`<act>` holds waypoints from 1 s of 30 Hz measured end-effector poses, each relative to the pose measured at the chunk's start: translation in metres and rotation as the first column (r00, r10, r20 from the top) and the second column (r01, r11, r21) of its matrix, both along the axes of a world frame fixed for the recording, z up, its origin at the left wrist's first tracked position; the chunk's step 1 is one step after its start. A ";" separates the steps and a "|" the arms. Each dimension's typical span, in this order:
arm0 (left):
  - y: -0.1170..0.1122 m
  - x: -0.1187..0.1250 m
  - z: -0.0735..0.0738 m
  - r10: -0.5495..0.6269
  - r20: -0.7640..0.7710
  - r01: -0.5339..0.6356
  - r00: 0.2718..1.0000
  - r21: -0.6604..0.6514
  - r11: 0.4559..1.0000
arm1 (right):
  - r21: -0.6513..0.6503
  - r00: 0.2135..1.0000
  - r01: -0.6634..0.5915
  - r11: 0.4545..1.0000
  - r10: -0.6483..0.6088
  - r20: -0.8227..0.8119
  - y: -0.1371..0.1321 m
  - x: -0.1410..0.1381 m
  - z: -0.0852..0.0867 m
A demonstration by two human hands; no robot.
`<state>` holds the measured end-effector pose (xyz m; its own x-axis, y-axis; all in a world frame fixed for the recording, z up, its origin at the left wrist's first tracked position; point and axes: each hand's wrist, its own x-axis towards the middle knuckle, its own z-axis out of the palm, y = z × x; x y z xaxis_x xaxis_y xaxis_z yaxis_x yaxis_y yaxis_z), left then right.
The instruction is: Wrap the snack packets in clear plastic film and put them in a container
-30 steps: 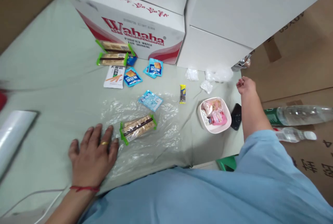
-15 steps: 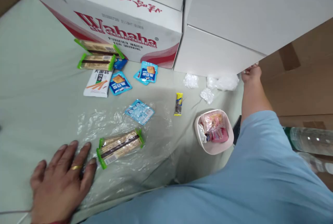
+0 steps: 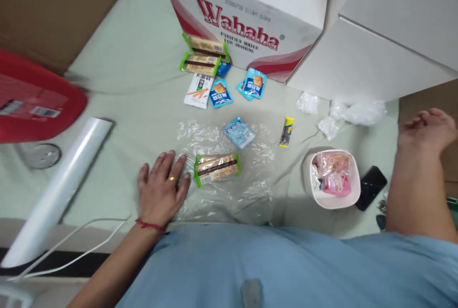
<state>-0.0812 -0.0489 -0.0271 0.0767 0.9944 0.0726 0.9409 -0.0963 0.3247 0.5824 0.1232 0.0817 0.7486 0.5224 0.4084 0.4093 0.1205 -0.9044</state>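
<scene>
1. The left hand [image 3: 161,191] is laid palm down on the pale green cloth [image 3: 129,122], its fingers open and loosely spread; a gold ring [image 3: 172,178] is worn on one finger and a red cord [image 3: 150,225] is tied round the wrist.
2. Just beside its thumb, green-ended packets [image 3: 217,167] are laid on a clear plastic film [image 3: 246,198] (a second one is partly covered by the upper).
3. The right hand [image 3: 427,126] is held out at the far right, past the edge of the cloth, with its fingers curled; whether anything is gripped in it cannot be told.
4. Near the right forearm, a black phone [image 3: 372,187] is placed just beside a white tub [image 3: 307,179], in which pink-wrapped items [image 3: 334,172] are contained.
5. On the far part of the film, a pale blue sachet [image 3: 239,132] is laid flat; to the right of it, a small yellow-and-dark packet [image 3: 286,132] is seen on the cloth.
6. By the Wahaha carton [image 3: 243,26], two more green-ended packs [image 3: 200,64], a white packet [image 3: 199,90] and several bright blue sachets [image 3: 255,83] are grouped; crumpled clear wraps [image 3: 365,112] are left in front of the white boxes [image 3: 361,55].
7. On the left, a shiny whitish roll [image 3: 60,188] is set at a slant, below a large red object [image 3: 39,98] that is cut off by the frame's edge.
</scene>
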 end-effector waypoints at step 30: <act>-0.004 0.010 -0.002 -0.004 0.081 0.006 0.997 -0.015 1.000 | -0.910 0.036 -0.272 0.313 0.948 0.316 -0.121 -0.443 -0.058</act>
